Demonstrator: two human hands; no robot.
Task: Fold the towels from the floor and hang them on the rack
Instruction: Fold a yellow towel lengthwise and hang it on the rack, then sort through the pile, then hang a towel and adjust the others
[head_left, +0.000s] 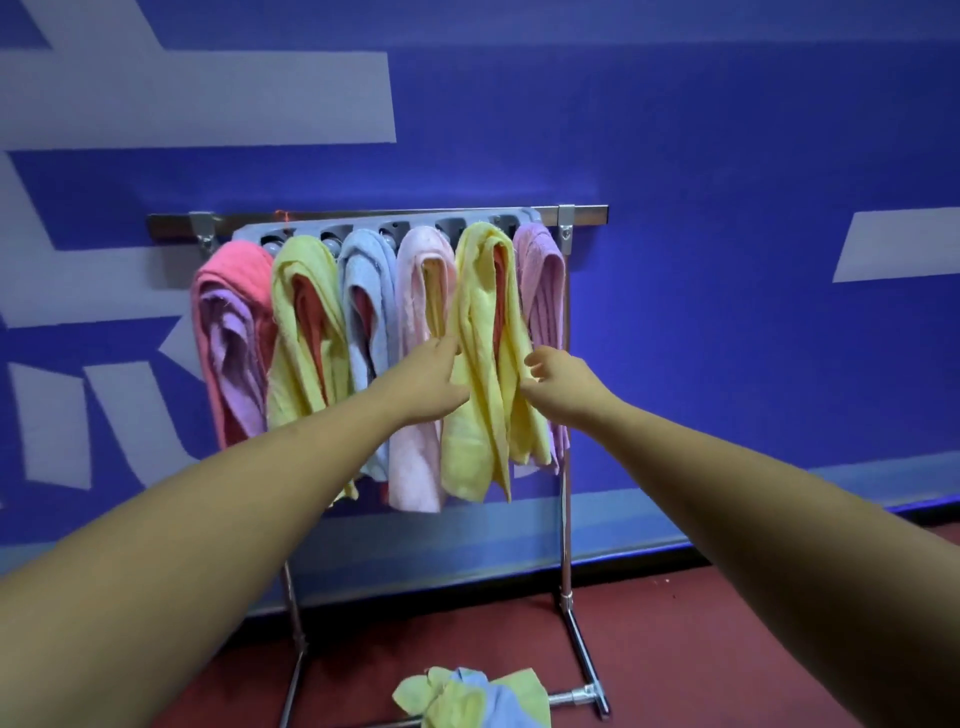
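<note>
A metal rack (566, 519) stands against the blue wall, with a grey hanger bar (395, 223) across its top. Several folded towels hang from it: coral pink (228, 291), lime yellow (301, 322), light blue (366, 291), pale pink (415, 457), yellow (480, 374) and lilac (543, 280). My left hand (428, 382) touches the left edge of the yellow towel, fingers spread. My right hand (558, 384) is at its right edge, fingers loosely curled and holding nothing. A heap of green and blue towels (470, 699) lies on the floor under the rack.
The rack's legs and foot bar (584, 693) rest on a dark red floor (701, 649). The blue wall with pale shapes (727, 156) is right behind the rack. Open floor lies to the right of the rack.
</note>
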